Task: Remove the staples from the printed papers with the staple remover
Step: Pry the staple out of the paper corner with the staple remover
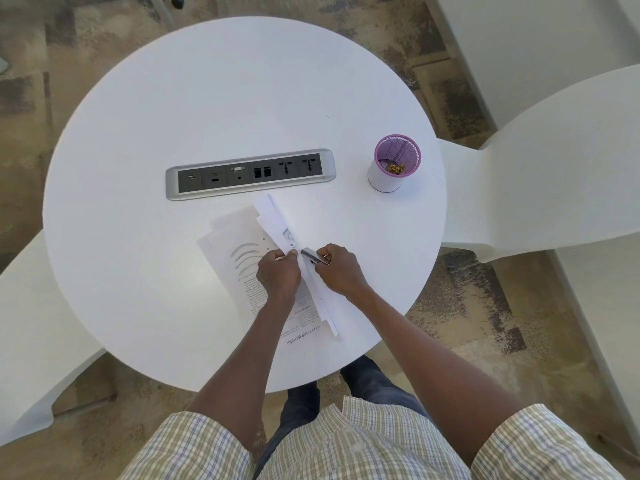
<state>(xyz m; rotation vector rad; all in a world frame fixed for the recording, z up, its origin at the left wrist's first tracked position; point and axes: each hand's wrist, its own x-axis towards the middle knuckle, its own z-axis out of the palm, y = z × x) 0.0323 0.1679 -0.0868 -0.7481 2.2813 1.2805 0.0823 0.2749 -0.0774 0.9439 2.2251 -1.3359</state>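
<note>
Papers [273, 216] lie fanned near the front edge of a round white table [173, 133], several printed sheets overlapping, one folded or lifted along a diagonal crease. Left hand [278, 271] rests on the sheets, fingers curled and pinching the paper at the crease, close to the corner. Right hand [341, 270] grips the staple remover [313, 257], a small silver metal tool; its tip points toward the left hand's fingertips and meets the paper just beside them (no staple can be made out, too small). Hands nearly touching.

Power and data strip [250, 174] is set into the tabletop just beyond the papers. White cup [393, 164] with a purple mesh lining stands to the right, well apart from the papers, with small gold-coloured bits at its bottom. White chairs [540, 161] flank the table.
</note>
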